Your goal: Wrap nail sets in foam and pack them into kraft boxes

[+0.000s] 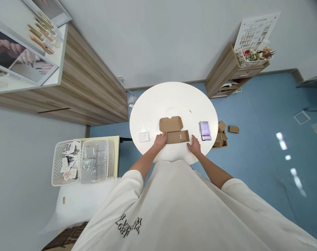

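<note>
Left hand point(160, 141) and right hand point(194, 145) apart, palms down, both at the near edge of an opened-out brown corrugated cardboard mailer box point(177, 137). Can't tell if either is gripping the card or just resting on it. Box lies on a round white table point(171, 101), close to the table edge nearest the body, so a careless pull could slide it off. Hard pressing could crease or tear the thin folds. Black-edged phone with blurred screen point(205, 130) sits just beyond the right hand; a knock could shift it. Small clear square packet point(144, 137) lies left of the left hand. Forearms reach forward and inward, elbows out.
</note>
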`<state>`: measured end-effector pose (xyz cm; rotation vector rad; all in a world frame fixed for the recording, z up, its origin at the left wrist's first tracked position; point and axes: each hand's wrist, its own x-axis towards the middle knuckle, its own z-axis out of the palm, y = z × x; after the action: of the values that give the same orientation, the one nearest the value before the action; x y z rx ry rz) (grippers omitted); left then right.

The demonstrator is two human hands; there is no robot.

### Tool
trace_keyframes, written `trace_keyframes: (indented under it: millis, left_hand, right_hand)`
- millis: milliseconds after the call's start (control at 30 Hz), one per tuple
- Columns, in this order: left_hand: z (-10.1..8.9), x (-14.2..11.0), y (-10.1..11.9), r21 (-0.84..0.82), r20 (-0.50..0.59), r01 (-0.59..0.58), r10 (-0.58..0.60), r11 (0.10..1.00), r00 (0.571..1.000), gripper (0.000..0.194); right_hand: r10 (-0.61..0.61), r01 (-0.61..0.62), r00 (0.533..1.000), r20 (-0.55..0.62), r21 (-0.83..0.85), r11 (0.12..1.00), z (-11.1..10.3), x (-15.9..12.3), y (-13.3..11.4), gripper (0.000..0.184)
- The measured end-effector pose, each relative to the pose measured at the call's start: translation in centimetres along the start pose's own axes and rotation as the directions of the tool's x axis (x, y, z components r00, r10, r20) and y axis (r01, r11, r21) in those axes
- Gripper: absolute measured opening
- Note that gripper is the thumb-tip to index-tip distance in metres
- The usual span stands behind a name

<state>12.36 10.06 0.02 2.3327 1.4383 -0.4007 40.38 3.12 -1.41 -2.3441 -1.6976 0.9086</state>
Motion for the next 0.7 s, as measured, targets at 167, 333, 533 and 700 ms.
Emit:
trace_keyframes:
  millis: [167, 333, 533, 700]
  left_hand:
    - [0.1, 0.1, 0.1, 0.0, 0.007, 0.004, -0.004, 1.0, 1.0, 0.098]
    - [0.2, 0.2, 0.2, -0.018, 0.017, -0.001, 0.002, 1.0, 1.0, 0.098]
    - [-0.2, 0.1, 0.4, -0.041, 0.016, -0.005, 0.005, 0.999, 1.0, 0.101]
    - [-0.7, -0.1, 0.6, -0.023, 0.015, 0.003, -0.003, 1.0, 1.0, 0.101]
  right_hand:
    - [0.046, -0.046, 0.999, 0.014, 0.035, 0.998, 0.7, 1.6, -1.1, 0.061]
    - [0.027, -0.035, 0.998, 0.055, 0.142, 0.989, 1.0, 2.4, -2.9, 0.044]
    - [-0.016, 0.002, 0.997, 0.076, 0.181, 0.984, 0.7, 1.9, -4.4, 0.044]
    - [-0.168, 0.16, 0.982, 0.091, 0.088, 0.983, 0.6, 1.3, -5.7, 0.038]
